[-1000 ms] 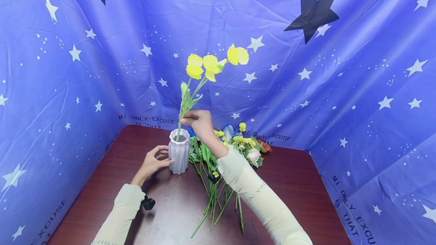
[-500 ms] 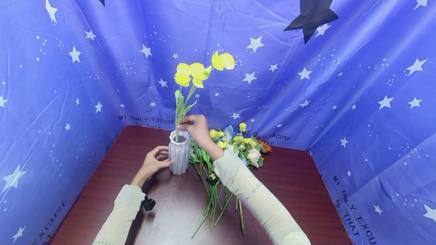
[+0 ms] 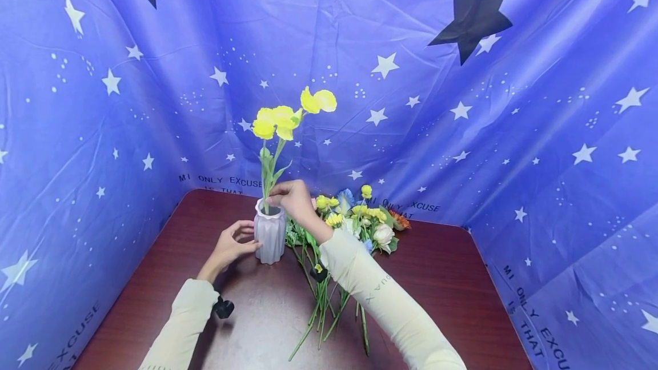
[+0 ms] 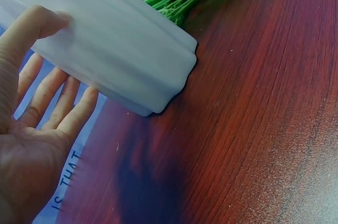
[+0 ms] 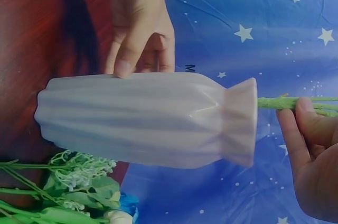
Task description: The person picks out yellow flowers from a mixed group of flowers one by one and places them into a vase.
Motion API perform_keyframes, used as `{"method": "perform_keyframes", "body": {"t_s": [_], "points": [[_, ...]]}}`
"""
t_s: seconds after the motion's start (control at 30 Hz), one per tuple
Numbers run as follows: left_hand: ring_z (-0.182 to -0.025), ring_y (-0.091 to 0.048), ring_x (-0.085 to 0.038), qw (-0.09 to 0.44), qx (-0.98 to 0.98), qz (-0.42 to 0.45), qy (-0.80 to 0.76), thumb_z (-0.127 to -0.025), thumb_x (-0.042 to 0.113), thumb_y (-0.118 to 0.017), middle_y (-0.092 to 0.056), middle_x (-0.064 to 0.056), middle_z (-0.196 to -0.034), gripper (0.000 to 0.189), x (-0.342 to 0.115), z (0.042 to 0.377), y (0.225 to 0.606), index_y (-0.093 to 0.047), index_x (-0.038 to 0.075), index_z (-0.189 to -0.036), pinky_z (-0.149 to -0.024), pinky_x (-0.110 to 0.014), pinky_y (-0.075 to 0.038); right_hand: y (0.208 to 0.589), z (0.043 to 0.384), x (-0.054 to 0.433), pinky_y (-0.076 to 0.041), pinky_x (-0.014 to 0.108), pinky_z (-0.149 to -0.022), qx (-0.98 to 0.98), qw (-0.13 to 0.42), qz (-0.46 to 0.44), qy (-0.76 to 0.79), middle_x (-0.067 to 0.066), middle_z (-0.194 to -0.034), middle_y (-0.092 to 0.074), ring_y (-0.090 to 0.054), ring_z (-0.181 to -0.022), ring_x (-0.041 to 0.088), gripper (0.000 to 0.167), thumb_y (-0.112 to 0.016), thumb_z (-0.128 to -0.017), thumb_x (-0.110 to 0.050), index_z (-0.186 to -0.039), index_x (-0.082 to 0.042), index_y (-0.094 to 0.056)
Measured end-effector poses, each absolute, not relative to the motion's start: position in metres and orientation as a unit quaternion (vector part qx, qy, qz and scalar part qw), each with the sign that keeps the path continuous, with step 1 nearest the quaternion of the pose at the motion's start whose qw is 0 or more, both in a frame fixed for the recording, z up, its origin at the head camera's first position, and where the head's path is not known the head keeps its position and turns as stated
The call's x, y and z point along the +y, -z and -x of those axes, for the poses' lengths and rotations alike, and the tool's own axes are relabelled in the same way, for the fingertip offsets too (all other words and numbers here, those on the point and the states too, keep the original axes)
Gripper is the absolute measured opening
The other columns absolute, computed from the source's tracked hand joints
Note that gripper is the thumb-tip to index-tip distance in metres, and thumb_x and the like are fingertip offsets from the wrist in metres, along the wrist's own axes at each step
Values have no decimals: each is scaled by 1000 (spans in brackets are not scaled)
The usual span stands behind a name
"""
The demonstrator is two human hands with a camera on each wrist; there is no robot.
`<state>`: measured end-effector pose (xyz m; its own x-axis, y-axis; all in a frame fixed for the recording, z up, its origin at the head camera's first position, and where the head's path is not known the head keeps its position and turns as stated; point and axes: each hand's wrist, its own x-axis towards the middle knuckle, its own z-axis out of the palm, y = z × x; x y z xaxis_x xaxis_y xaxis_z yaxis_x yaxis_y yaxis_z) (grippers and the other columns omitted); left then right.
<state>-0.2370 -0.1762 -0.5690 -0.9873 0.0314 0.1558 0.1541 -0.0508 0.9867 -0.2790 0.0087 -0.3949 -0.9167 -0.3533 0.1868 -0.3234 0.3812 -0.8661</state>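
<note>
A pale, ribbed vase with a scalloped mouth stands upright on the table. My left hand holds its left side, with the thumb on the near face and the fingers spread along the flank. Above the mouth, my right hand pinches the green stem of a spray of yellow flowers between thumb and fingers. The stem's lower end is inside the vase and hidden by its wall. Long leaves and several yellow blooms rise above the right hand.
Right of the vase lies a loose heap of flowers, yellow, white, blue and orange, their green stems pointing toward the near edge of the dark red table. A blue star-printed cloth hangs around the back and sides.
My right hand has moved down and slightly left, carrying the yellow flowers lower and left, deeper into the vase. The left hand and vase keep their place.
</note>
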Motion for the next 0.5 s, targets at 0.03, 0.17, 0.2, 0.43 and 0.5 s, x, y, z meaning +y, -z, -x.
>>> {"method": "perform_keyframes", "body": {"t_s": [0.03, 0.17, 0.2, 0.43, 0.5], "points": [[-94, -67, -5, 43, -687, 67, 722, -76, -14, -79, -66, 5, -100, 58, -176, 237, 569, -52, -15, -127, -91, -22, -59, 396, 279, 8, -58, 19, -67, 834, 14, 204, 513, 18, -97, -78, -75, -84, 26, 11, -80, -83, 1, -93, 3, -79], [-94, -67, -5, 46, -690, 70, 719, -76, -14, -80, -66, 4, -101, 58, -176, 237, 570, -53, -14, -127, -91, -21, -58, 398, 278, 5, -54, 16, -65, 845, 8, 211, 490, 16, -95, -78, -73, -81, 23, 9, -80, -83, -1, -92, 1, -80], [-94, -67, -5, 47, -692, 71, 717, -76, -13, -80, -66, 3, -102, 58, -176, 237, 570, -53, -14, -127, -91, -21, -58, 398, 278, 4, -54, 16, -64, 848, 7, 212, 485, 15, -94, -78, -72, -80, 21, 8, -81, -83, -1, -91, 1, -80], [-95, -67, -5, 48, -691, 77, 717, -77, -14, -79, -66, 0, -103, 58, -177, 237, 571, -52, -14, -128, -90, -22, -58, 402, 279, 1, -51, 16, -61, 867, 7, 209, 452, 12, -90, -79, -67, -71, 12, 6, -82, -82, -4, -87, -2, -81], [-95, -67, -5, 50, -691, 76, 717, -77, -14, -79, -66, 1, -103, 58, -177, 237, 571, -52, -14, -128, -90, -21, -58, 404, 280, 1, -50, 16, -63, 873, 9, 205, 442, 11, -90, -79, -68, -73, 13, 6, -83, -82, -5, -87, -2, -81]]}}
